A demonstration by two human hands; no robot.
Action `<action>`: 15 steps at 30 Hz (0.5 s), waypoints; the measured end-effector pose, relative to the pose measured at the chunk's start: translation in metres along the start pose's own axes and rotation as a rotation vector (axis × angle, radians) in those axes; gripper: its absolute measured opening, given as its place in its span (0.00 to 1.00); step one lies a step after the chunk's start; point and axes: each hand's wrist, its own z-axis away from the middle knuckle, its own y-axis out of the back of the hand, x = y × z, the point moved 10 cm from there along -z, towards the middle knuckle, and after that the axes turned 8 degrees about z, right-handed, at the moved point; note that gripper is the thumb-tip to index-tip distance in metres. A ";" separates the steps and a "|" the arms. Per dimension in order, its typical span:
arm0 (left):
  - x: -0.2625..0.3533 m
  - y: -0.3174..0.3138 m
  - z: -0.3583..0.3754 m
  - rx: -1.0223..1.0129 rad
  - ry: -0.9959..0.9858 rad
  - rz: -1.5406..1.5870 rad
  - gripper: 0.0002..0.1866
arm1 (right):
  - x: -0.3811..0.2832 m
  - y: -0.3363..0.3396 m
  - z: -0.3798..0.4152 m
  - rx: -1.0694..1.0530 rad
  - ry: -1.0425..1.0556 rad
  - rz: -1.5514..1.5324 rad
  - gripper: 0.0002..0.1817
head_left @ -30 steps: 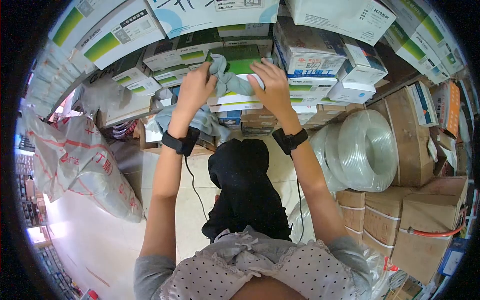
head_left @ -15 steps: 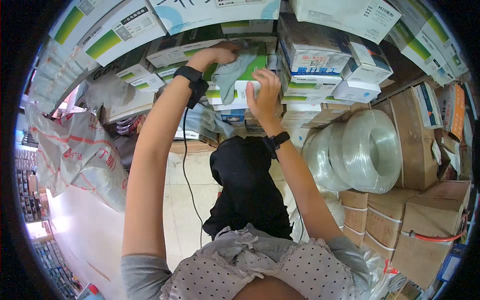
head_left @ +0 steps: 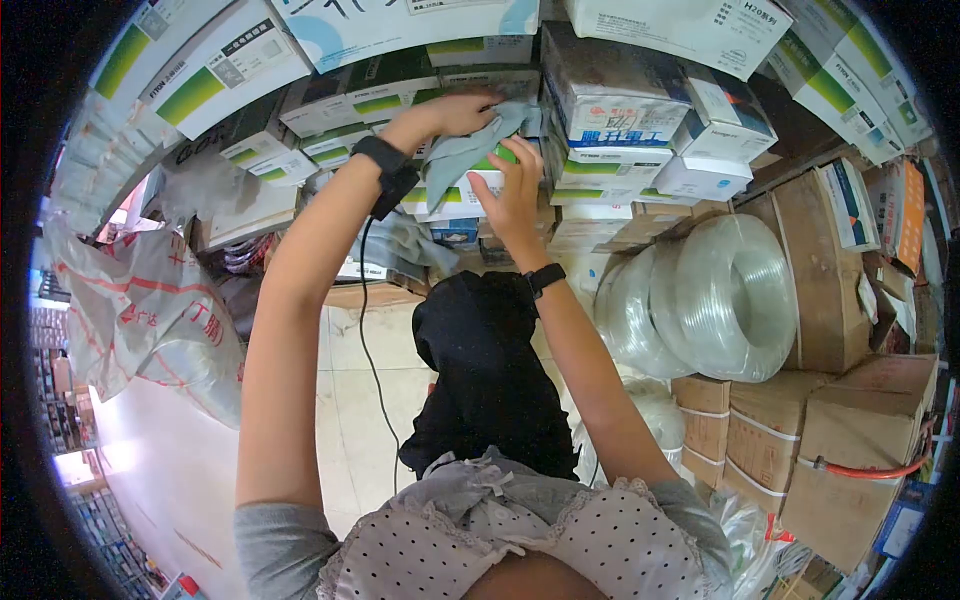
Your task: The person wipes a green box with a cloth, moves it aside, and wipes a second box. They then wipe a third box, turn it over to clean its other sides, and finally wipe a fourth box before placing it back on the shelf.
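Note:
A grey-blue cloth (head_left: 455,160) lies bunched over the top of a green and white box (head_left: 465,200) on the shelf, and part of it hangs down the front. My left hand (head_left: 465,113) holds the cloth against the box top, its fingers partly hidden behind the fabric. At the box's right front edge, my right hand (head_left: 515,195) grips it with the fingers bent over the edge and the thumb at the front. Each wrist wears a black strap; a cable runs down from the left one.
Stacked boxes (head_left: 615,100) crowd the shelf to the right, with large boxes (head_left: 410,25) above. Coils of clear hose (head_left: 740,300) and brown cartons (head_left: 850,470) stand at the right. A printed plastic bag (head_left: 150,310) is at the left. More grey cloth (head_left: 405,240) lies below.
My left hand has moved slightly right and back over the box top, pulling the cloth rightward with it. My right hand stays at the box edge. The whole view has shifted a little.

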 end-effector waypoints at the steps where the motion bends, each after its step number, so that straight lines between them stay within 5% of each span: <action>1: -0.002 0.002 0.007 0.051 -0.038 0.005 0.20 | 0.003 -0.003 -0.001 -0.008 0.000 0.001 0.20; 9: -0.021 0.033 0.092 0.351 -0.141 0.016 0.18 | 0.010 -0.002 -0.005 -0.013 0.022 0.042 0.20; 12: -0.032 0.040 0.126 0.401 0.134 0.029 0.15 | 0.012 -0.005 -0.012 -0.005 0.029 0.070 0.18; 15: -0.002 0.030 0.160 0.532 0.053 -0.024 0.16 | 0.013 -0.006 -0.014 -0.010 0.029 0.061 0.17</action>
